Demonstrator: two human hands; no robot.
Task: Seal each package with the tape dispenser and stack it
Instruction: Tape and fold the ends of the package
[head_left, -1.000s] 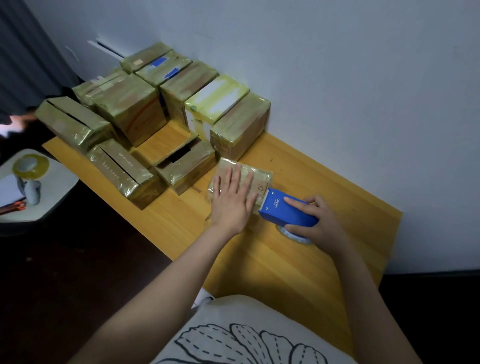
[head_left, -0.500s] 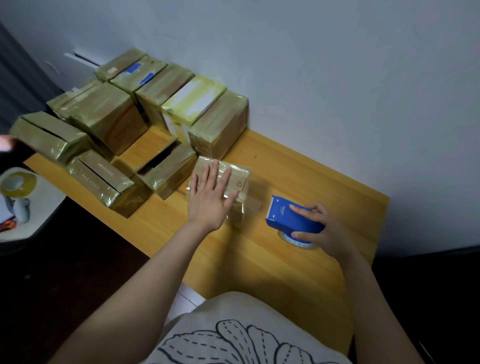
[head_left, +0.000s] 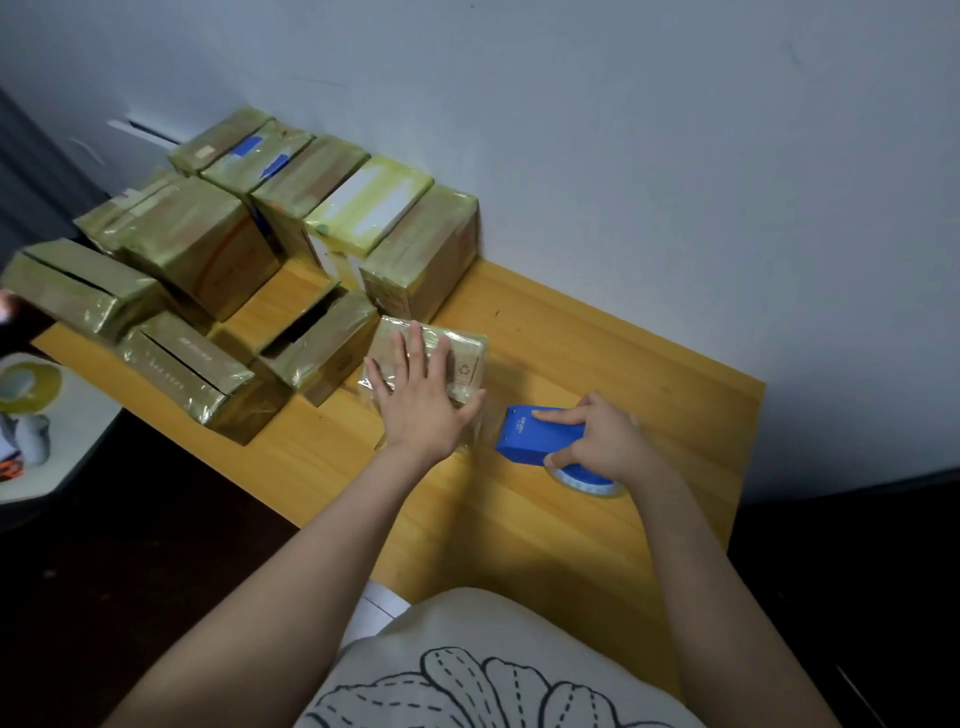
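Note:
A small flat package (head_left: 462, 358) wrapped in clear tape lies on the wooden table (head_left: 571, 519). My left hand (head_left: 421, 400) presses flat on top of it with fingers spread. To its right, my right hand (head_left: 602, 441) grips the blue tape dispenser (head_left: 535, 434), which rests on the table a short gap from the package. The clear tape roll (head_left: 584, 480) shows under the dispenser. I cannot make out a tape strip between dispenser and package.
Several taped cardboard boxes (head_left: 332, 208) stand in rows against the white wall (head_left: 675, 156) at the back left. Two long boxes with open slits (head_left: 187, 369) lie in front of them. A low white stool (head_left: 57, 447) with a tape roll is at far left.
My right hand pulled the dispenser off the package's right end and set it to the right on the table. My left hand stayed pressed on the package.

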